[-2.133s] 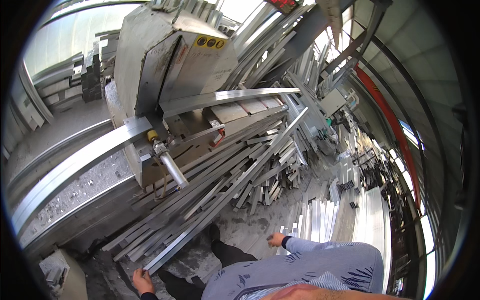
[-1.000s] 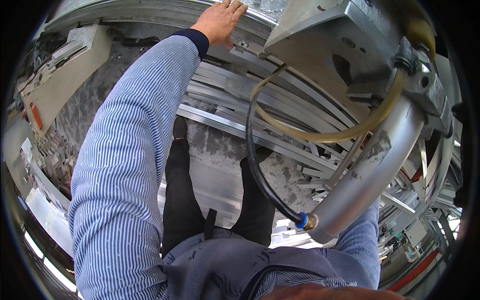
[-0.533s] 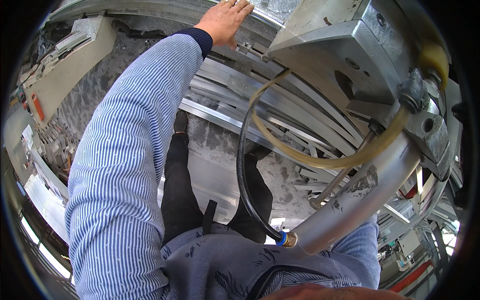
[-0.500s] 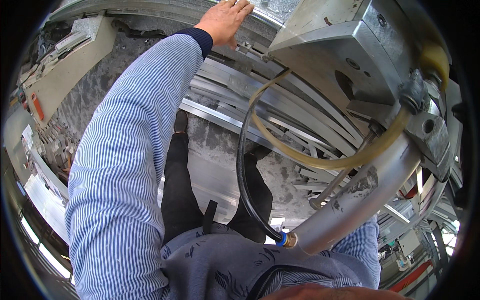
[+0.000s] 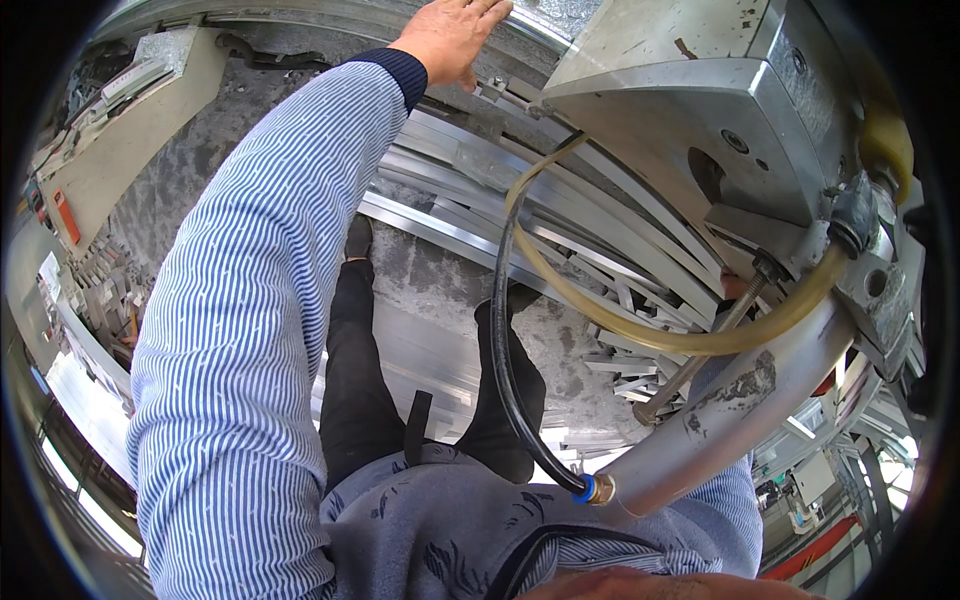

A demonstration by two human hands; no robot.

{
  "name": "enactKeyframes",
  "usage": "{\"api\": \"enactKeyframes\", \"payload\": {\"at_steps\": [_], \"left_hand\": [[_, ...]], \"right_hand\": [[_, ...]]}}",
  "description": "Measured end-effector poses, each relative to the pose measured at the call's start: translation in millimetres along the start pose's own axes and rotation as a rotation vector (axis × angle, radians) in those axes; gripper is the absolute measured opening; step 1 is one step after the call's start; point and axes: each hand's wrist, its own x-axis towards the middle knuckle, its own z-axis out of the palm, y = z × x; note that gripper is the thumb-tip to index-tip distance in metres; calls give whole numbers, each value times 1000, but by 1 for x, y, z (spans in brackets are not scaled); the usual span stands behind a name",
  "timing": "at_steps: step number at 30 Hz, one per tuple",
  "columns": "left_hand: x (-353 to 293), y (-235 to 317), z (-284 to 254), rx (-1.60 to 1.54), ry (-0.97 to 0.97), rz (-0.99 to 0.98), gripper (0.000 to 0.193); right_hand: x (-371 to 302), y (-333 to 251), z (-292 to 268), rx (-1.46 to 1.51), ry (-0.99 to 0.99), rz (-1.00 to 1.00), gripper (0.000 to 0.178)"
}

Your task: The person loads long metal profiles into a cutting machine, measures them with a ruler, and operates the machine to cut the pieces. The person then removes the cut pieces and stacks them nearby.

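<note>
My left hand [image 5: 452,38] reaches out at the top, beside a long silvery metal rail [image 5: 540,30]. Its fingers are stretched out and its thumb stands apart; the fingertips run to the frame's edge, and whether they touch the rail I cannot tell. On the right, a small part of my right hand [image 5: 734,284] shows behind the metal cylinder [image 5: 690,425] and below the machine's block-shaped metal head [image 5: 660,110]. Its fingers are hidden. A black hose [image 5: 500,350] with a blue fitting joins the cylinder's lower end, and a yellowish hose [image 5: 640,332] loops in front of the head.
Long aluminium profiles [image 5: 460,160] lie in a heap below the machine, with short offcuts [image 5: 620,362] near my foot. A beige machine housing [image 5: 130,130] stands at the left, with stacked metal pieces [image 5: 85,285] nearer me. A threaded rod [image 5: 690,380] runs beside the cylinder.
My right hand and dark cuff have come into view behind the cylinder. My left hand stays nearly in place, while the machine head and cylinder sit slightly lower and further right in the picture.
</note>
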Motion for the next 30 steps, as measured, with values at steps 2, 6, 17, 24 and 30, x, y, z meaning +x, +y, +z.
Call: {"api": "enactKeyframes", "payload": {"at_steps": [2, 6, 17, 24, 30], "left_hand": [[1, 0, -4, -27, -63, -2, 121], [2, 1, -10, 3, -90, 39, 120], [2, 3, -9, -33, -95, -46, 121], [1, 6, -16, -37, -110, -47, 123], [1, 6, -15, -43, -146, -76, 122]], "right_hand": [[-1, 0, -2, 2, 0, -2, 45], [-1, 1, -3, 1, -1, -4, 44], [1, 0, -2, -1, -15, -8, 41], [-1, -2, -4, -7, -17, -5, 39], [0, -3, -4, -9, -24, -9, 38]]}}
